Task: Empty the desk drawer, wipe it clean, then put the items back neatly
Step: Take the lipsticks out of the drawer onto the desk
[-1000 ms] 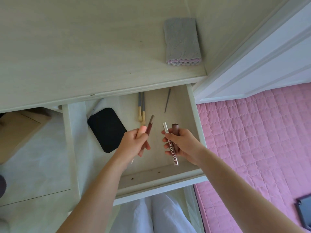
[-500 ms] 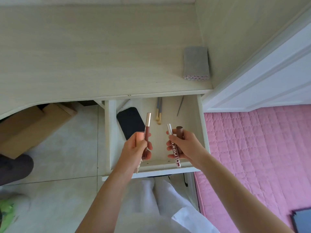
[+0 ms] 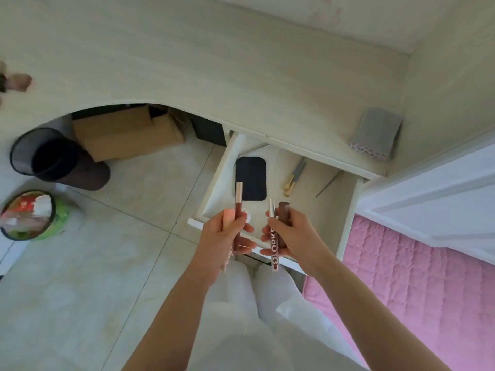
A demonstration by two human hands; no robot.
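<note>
Drawer (image 3: 345, 210), pulled well out from beneath the desk top (image 3: 187, 62) at its right end, so that the floor of the compartment lies open to both hands; it is judged only part emptied. On the desk top near the corner rests a folded grey cloth (image 3: 375, 133), apart from the drawer and presumably set there for the wiping step, not yet begun. Inside the drawer a black pad (image 3: 251, 178) lies flat toward the left wall; a pair of slim brushes (image 3: 293, 175) and a thin metal file (image 3: 328, 184) lie toward the back (all three untouched). Left hand (image 3: 222, 242), raised above the front edge of the drawer, has its fingers curled shut around a brown-red lip tube (image 3: 237, 210) and a pink stick (image 3: 228, 219), both held upright so that several go in one grasp. Right hand (image 3: 292, 236) likewise is closed, thumb pressing a lettered tube with a silver cap (image 3: 273, 236) and a dark brown tube (image 3: 284, 212) against the fingers. A small pale round object (image 3: 247, 216) shows just behind the left hand; what it is cannot be told.
</note>
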